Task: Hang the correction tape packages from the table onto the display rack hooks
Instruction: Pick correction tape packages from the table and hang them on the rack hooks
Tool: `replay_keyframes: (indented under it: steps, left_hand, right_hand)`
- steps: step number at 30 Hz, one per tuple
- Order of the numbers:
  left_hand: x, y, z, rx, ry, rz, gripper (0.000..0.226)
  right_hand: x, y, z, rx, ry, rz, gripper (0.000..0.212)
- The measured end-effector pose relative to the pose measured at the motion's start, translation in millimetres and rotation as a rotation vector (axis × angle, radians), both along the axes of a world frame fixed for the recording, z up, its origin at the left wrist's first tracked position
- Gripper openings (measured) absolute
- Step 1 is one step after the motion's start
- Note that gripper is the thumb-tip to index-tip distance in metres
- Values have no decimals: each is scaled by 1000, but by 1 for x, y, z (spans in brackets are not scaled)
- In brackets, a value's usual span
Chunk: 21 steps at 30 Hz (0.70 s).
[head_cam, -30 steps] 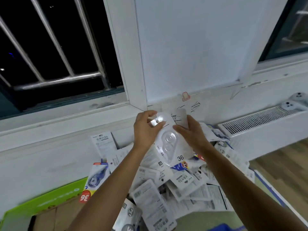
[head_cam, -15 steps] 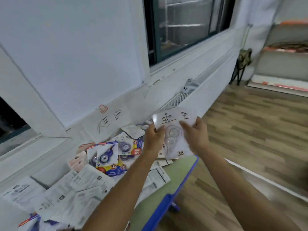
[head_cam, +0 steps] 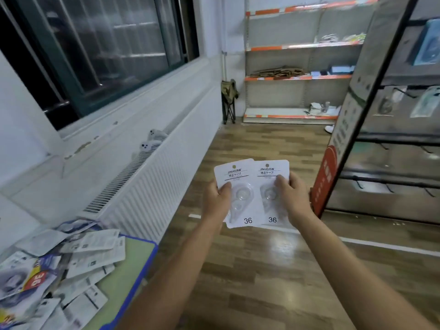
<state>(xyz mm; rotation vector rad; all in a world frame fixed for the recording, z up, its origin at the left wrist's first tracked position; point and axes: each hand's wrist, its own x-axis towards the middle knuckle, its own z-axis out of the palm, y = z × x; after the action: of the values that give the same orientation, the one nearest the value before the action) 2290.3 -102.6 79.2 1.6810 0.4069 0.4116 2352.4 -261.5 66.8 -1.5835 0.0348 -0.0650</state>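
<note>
**Two cards in hand, rack at two o'clock: line up the holes before reaching**

At eight o'clock the table (head_cam: 133, 265) carries a loose heap of packages (head_cam: 71, 258), so plenty of the task is left.

At the centre, the left hand (head_cam: 215, 198) pinches the left package (head_cam: 235, 184) with the thumb on its face beside the blister and the other fingers hidden behind the card. Just to its right, the right hand (head_cam: 291, 197) pinches the right package (head_cam: 270, 177) the same way, thumb on the front near the blister, fingers behind. The two cards are upright, faces toward the camera, and the left one overlaps the right one's edge slightly. Each has a small mark near its top edge that is probably the hanging hole, though it is too small to be sure.

At two to three o'clock stands the display rack (head_cam: 371, 110), its bare hooks (head_cam: 390, 188) pointing outward from the crossbars, well apart from the hands.

To do this step well, I would hang one card at a time. Keep the grip low on the card so the top edge stays free, bring the hole square to a hook tip, and slide it straight back. A tilted card is likely to catch on the tip or tear. The second card can wait in the other hand.
</note>
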Motion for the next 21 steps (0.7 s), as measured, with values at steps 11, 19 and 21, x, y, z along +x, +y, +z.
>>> replay_keyframes:
  steps: [11,19,21]
  left_hand:
    - [106,-194,-10,90,17,-322,16]
    - [205,-306,-19,56,34,-521,12]
    - [239,-332,-18,65,28,-568,10]
  right_hand:
    - [39,-217,-19,-137,6,-455,22]
    - [105,-313,-23,-229,12,-666,30]
    - [131,-336,-20,-242,12,-712,27]
